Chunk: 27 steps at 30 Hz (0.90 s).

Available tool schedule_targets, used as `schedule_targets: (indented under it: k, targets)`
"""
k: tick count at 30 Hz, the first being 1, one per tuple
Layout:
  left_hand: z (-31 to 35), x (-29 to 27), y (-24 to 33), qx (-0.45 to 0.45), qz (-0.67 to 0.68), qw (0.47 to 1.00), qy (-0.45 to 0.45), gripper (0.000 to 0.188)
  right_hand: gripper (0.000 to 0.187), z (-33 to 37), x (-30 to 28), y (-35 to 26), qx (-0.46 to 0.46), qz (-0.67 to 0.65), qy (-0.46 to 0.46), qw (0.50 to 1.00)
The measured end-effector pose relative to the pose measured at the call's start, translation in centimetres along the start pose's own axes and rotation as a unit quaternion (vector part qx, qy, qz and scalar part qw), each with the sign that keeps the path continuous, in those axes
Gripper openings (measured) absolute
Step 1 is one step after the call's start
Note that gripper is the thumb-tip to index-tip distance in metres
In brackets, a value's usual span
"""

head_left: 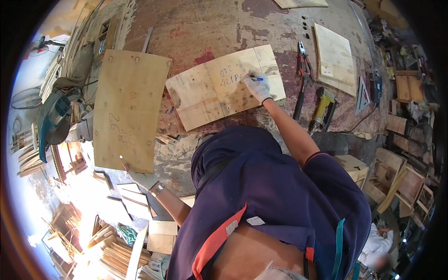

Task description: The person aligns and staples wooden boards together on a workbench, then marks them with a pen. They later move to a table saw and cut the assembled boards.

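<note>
My right hand [258, 88], in a white glove, is closed round a blue pen [260, 79]. Its tip is at handwritten marks on a pale wooden panel [200, 100] that lies slanted on the worn workbench [210, 28]. At the left, my left hand [143, 179], also gloved and with a watch at the wrist, grips the near edge of a larger plywood board [123, 88]. The thumb rests on the top face and the other fingers are partly hidden. This board bears handwriting too and overhangs the bench's front edge.
Right of the panel lie red-handled pliers [304, 63], a yellow nail gun [322, 109], a triangular square [362, 95] and another wooden panel [335, 58]. A teal circular-blade saw [58, 114] stands at the left. Wood strips [123, 256] are stacked below. A person [378, 245] is at lower right.
</note>
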<state>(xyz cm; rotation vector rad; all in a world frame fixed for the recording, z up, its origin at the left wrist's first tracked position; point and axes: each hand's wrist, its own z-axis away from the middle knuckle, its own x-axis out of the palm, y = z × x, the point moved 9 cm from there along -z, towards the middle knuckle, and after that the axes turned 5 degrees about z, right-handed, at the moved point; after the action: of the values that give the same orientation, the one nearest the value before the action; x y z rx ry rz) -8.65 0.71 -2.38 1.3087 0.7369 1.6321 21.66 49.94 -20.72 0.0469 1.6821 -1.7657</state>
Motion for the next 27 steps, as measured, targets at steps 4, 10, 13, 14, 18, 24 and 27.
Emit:
schedule_targets:
  k: [4, 10, 13, 14, 18, 24, 27]
  targets:
    - [1.0, -0.9, 0.2, -0.026, 0.025, 0.999, 0.010, 0.057, 0.010, 1.6, -1.9, -0.2, 0.006, -0.049, -0.011, 0.999]
    - [0.4, -1.0, -0.6, -0.034, 0.059, 0.997, 0.021, 0.054, 0.008, 3.3, -6.8, -2.9, -0.099, 0.077, 0.129, 0.984]
    - [0.2, -1.0, -1.1, -0.032, 0.036, 0.999, 0.020, 0.054, 0.019, 5.7, -5.2, -3.9, -0.167, 0.263, 0.054, 0.949]
    - [0.1, -0.4, -1.5, -0.036, 0.023, 0.999, 0.013, 0.053, 0.026, 6.4, -3.4, -4.6, -0.232, 0.254, -0.055, 0.937]
    - [-0.2, 1.1, -2.6, -0.023, -0.014, 0.999, 0.032, 0.055, 0.055, 11.7, 3.8, -7.2, -0.354, 0.400, -0.156, 0.831]
    - [0.0, 3.3, -2.3, -0.009, -0.089, 0.994, 0.060, 0.060, 0.071, 11.1, 5.5, -7.2, -0.327, 0.392, -0.179, 0.841]
    - [0.2, 4.0, -2.1, -0.012, -0.092, 0.993, 0.071, 0.060, 0.071, 8.6, 4.1, -6.2, -0.306, 0.429, -0.149, 0.837]
